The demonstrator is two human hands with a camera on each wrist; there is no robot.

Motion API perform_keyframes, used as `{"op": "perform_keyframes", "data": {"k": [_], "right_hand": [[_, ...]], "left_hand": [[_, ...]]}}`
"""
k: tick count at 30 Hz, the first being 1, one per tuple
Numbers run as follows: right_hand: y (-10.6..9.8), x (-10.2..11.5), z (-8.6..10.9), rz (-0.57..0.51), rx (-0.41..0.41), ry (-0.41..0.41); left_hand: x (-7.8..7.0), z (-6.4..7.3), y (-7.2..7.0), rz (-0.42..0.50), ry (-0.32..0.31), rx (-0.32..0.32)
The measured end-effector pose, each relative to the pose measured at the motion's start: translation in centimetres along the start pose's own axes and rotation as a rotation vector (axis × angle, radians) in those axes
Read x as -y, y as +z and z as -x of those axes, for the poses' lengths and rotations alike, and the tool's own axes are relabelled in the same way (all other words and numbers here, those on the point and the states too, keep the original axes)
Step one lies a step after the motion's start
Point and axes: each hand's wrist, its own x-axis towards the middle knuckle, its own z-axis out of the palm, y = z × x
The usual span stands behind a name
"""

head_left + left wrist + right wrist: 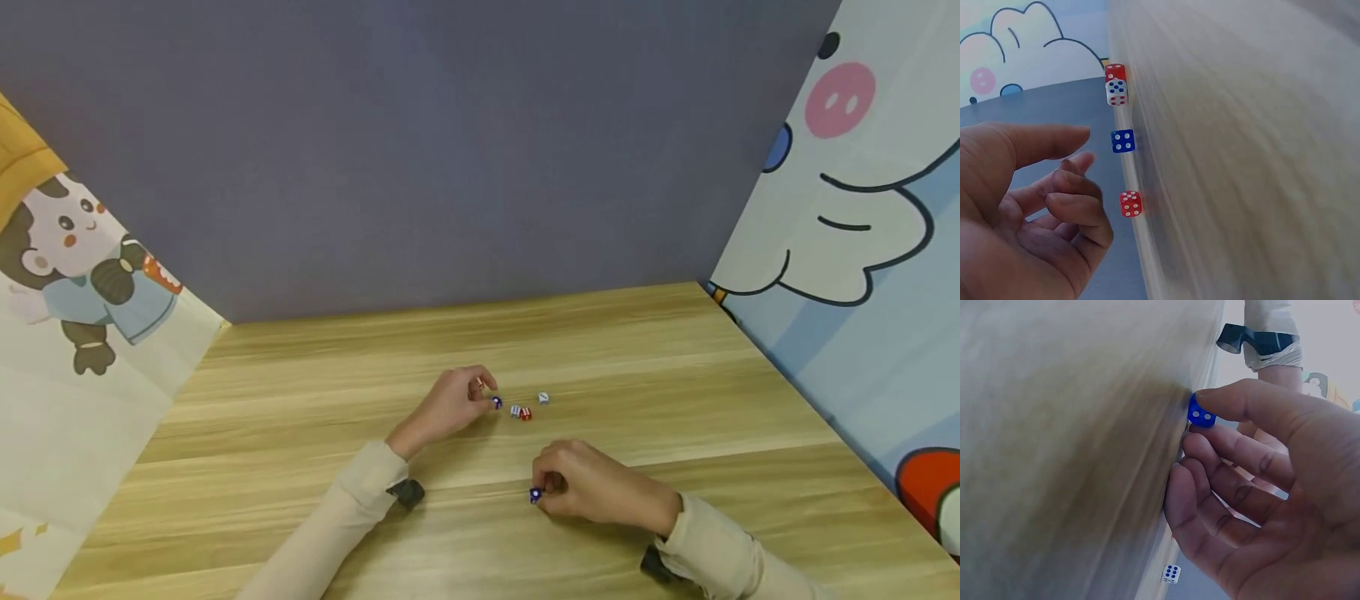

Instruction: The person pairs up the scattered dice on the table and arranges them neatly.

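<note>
My right hand [588, 483] pinches a blue die [1201, 414] between thumb and index finger, at the wooden tabletop. The other right fingers curl below it in the right wrist view. My left hand [452, 400] is farther forward, its thumb and fingers apart and loosely bent. Just off the left fingertips sits a second blue die [1123, 141], with a small gap showing. A red die [1130, 204] lies beside it, partly behind the left fingers in the head view. To their right, a white die [515, 411] and a red die [526, 413] stand side by side.
Another white die [543, 398] lies a little apart on the right. The wooden table [300, 367] meets a grey panel [450, 167] at the back. Cartoon-printed walls flank both sides. Dark bands sit at both wrists.
</note>
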Motion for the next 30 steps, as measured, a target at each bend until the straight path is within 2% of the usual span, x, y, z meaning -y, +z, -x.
{"op": "perform_keyframes", "data": {"k": [6, 17, 30], "right_hand": [[0.1, -0.1, 0.0, -0.001, 0.007, -0.003], [-0.2, -0.6, -0.1, -0.057, -0.009, -0.042], [-0.2, -0.5, -0.2, -0.037, -0.006, -0.033]], "left_hand": [[0.5, -0.1, 0.2, 0.019, -0.024, 0.087], [1.4, -0.3, 0.2, 0.112, -0.063, 0.140], [1.9, -0.2, 0.8, 0.073, -0.069, 0.115]]}}
